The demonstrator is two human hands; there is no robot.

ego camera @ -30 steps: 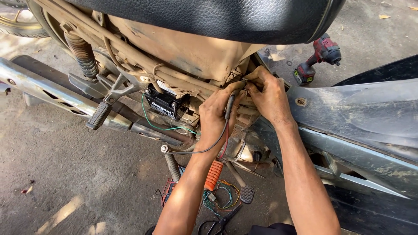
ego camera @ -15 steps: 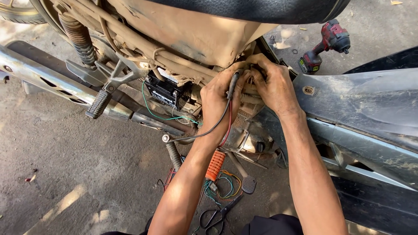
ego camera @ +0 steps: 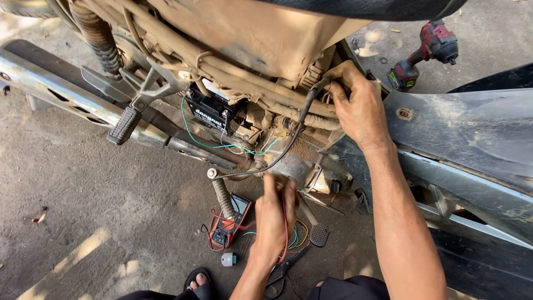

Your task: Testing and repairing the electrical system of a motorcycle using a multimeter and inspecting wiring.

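Black cable [ego camera: 288, 145]: right hand [ego camera: 361, 108] pinches its upper end; left hand [ego camera: 276, 214] grips red wire [ego camera: 285, 233].

Dusty tan frame, black and red tools on grey ground

Motorcycle frame [ego camera: 250, 39] caked tan-brown; battery [ego camera: 210, 111] black with a green wire [ego camera: 222, 145] trailing off it. Cable [ego camera: 283, 153] black. Far right, the drill [ego camera: 425, 53] dark red and black. Near, the multimeter [ego camera: 230, 219] black with orange trim and red leads; scissors [ego camera: 283, 272] black; side panel [ego camera: 472, 133] dusty grey-black; concrete floor [ego camera: 83, 211] mottled grey.
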